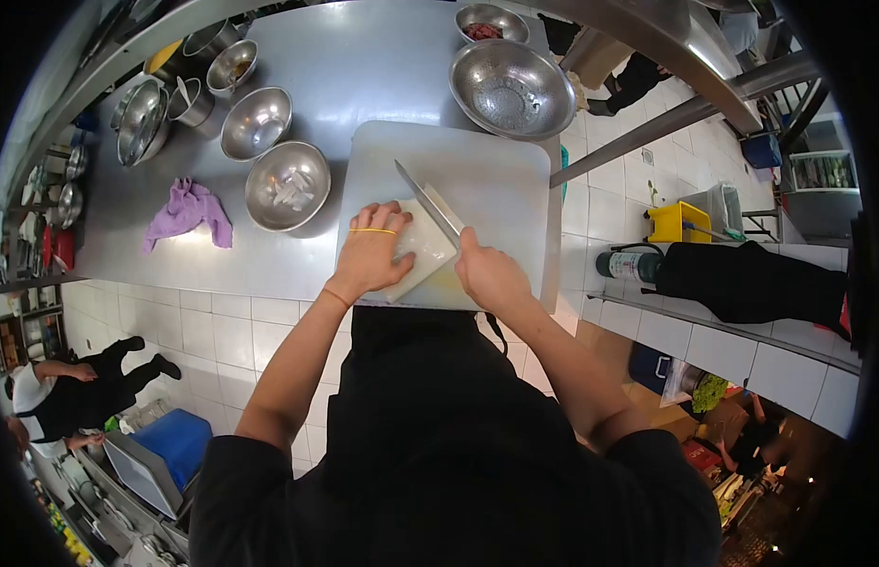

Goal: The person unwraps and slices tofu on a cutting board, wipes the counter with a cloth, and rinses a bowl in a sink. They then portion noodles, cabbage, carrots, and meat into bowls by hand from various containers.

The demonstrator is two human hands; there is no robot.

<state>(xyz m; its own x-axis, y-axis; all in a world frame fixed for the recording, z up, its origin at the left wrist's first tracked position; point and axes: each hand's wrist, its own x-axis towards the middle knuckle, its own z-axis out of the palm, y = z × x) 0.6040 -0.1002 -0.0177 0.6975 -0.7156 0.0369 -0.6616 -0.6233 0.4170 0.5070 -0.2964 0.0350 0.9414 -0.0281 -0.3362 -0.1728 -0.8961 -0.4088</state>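
Observation:
My right hand (491,277) is closed around the handle of a kitchen knife (428,203). Its long blade points up and left across a flat white slab of food (422,248); a narrow strip shows on the blade's far side. My left hand (371,248), with a yellow band over its fingers, lies on the slab's left part, fingers and thumb apart. Beneath is a white cutting board (515,175). To the left of the board, a metal bowl (260,198) contains white pieces (294,192).
A purple cloth (187,215) lies on the steel table (364,57). Several bowls and pots stand at the back left. A large metal bowl (511,90) sits by the board's far right corner, with a bowl of red food (491,21) behind it. Another person (76,387) is at lower left.

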